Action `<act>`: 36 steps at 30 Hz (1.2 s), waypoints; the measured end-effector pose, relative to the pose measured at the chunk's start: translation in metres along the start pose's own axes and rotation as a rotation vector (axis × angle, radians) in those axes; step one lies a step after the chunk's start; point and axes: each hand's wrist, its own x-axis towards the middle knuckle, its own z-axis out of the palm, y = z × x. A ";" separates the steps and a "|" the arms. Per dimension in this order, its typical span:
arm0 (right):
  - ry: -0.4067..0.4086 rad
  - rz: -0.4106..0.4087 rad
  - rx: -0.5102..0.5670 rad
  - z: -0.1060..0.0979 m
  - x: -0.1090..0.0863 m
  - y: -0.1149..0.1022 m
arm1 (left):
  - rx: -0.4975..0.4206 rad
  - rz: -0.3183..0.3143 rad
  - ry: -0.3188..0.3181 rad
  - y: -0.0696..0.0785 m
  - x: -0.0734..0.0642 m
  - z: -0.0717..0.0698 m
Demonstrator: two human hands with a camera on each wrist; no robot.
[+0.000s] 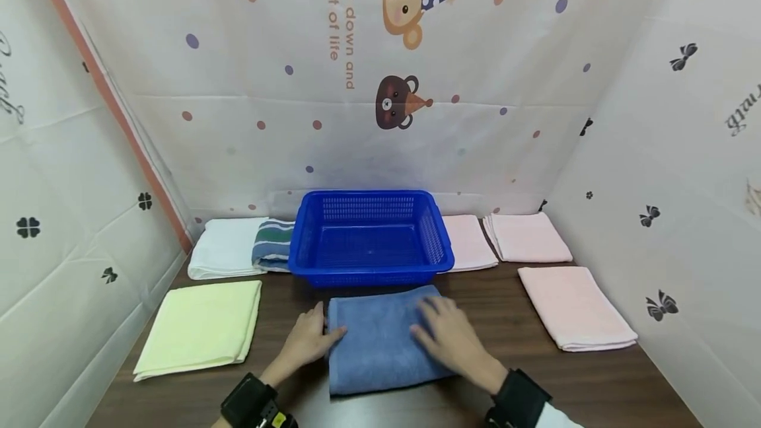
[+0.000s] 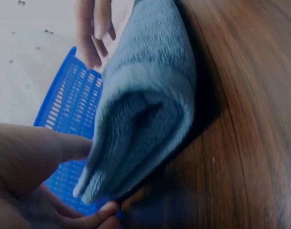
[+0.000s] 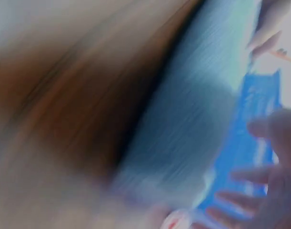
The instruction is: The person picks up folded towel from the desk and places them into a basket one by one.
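Observation:
A folded blue towel [image 1: 377, 342] lies on the table in front of the basket. At its left edge is my left hand [image 1: 306, 339], thumb over the top surface and fingers stretched along the side. The left wrist view shows the towel's rolled, layered end [image 2: 140, 124] with my left thumb [image 2: 71, 147] against it. Over the towel's right part my right hand [image 1: 452, 335] is spread, palm down. In the right wrist view, blurred, the spread right fingers [image 3: 252, 174] show beside the towel [image 3: 183, 119].
Behind the towel stands a blue plastic basket [image 1: 371, 276]. A yellow towel [image 1: 202, 325] lies at left, with white [image 1: 226, 246] and striped [image 1: 273, 243] towels behind it. Pink towels [image 1: 466, 243] [image 1: 529, 236] [image 1: 577, 306] lie at right. Printed cloth walls [image 1: 238, 84] enclose the table.

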 end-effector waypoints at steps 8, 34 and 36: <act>-0.140 0.303 0.181 -0.004 -0.014 0.030 | -0.517 -0.277 -0.096 0.006 0.001 0.001; -0.538 0.659 1.374 -0.001 0.001 0.061 | -0.922 -0.488 -0.276 -0.005 0.007 -0.001; -0.526 0.654 1.383 -0.002 0.002 0.056 | -0.917 -0.470 -0.277 -0.006 0.004 -0.005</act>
